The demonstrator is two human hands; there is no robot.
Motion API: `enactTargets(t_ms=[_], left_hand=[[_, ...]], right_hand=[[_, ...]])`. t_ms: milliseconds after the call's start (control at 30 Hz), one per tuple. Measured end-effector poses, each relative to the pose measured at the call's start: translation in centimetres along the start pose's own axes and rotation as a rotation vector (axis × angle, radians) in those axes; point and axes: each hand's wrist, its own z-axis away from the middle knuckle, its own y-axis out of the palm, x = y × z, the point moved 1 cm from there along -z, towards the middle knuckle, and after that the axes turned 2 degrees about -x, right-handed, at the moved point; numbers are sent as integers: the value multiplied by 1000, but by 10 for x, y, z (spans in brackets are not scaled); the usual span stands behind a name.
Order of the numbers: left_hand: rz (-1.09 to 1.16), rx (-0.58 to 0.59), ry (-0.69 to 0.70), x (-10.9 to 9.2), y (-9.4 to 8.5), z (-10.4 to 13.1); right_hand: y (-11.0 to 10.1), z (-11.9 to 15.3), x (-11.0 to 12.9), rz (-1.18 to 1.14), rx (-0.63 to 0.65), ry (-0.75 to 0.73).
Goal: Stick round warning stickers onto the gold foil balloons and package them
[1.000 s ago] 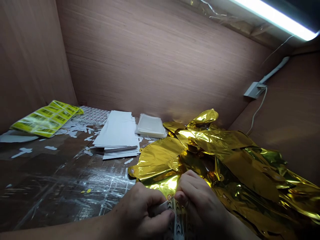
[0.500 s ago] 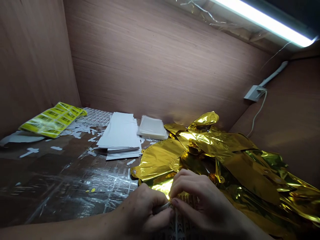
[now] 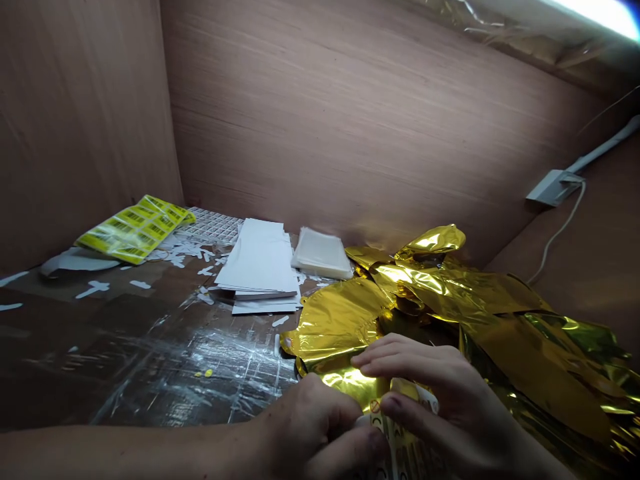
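Note:
At the bottom centre, my left hand (image 3: 325, 427) is closed, thumb and bent forefinger pinching a sticker sheet (image 3: 376, 421). The sheet carries dark printed marks and a small red prohibition sign; its lower part is dim and partly hidden by my hands. My right hand (image 3: 440, 400) is just right of it, fingers stretched forward and thumb apart from them. The thumb tip lies at the sheet's edge; whether a sticker clings to it I cannot tell. A curled pale strip shows beneath the right palm. Beyond both hands lies a flat gold foil balloon (image 3: 340, 313).
More gold foil balloons (image 3: 540, 360) are heaped along the right. Behind are white cards (image 3: 260, 257) and a stack of clear plastic bags (image 3: 323, 252). Yellow barcode labels (image 3: 135, 230), a small-print label sheet (image 3: 215, 225) and white paper scraps (image 3: 95, 288) lie left on the tape-covered table (image 3: 165, 360).
The right hand's fingers have opened from a pinch beside my left hand and spread forward. More of the sticker sheet shows. The whole view has swung left, so things appear farther right.

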Motion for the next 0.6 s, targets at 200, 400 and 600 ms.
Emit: enactTargets(t_ms=[200, 400, 600], left_hand=[[-58, -6, -70, 3, 2, 1], [-80, -16, -29, 1, 4, 3], [-313, -98, 254, 25, 11, 6]], right_hand=[[-2, -6, 9, 45, 92, 56], [1, -4, 18, 94, 140, -7], [-18, -6, 16, -1, -240, 172]])
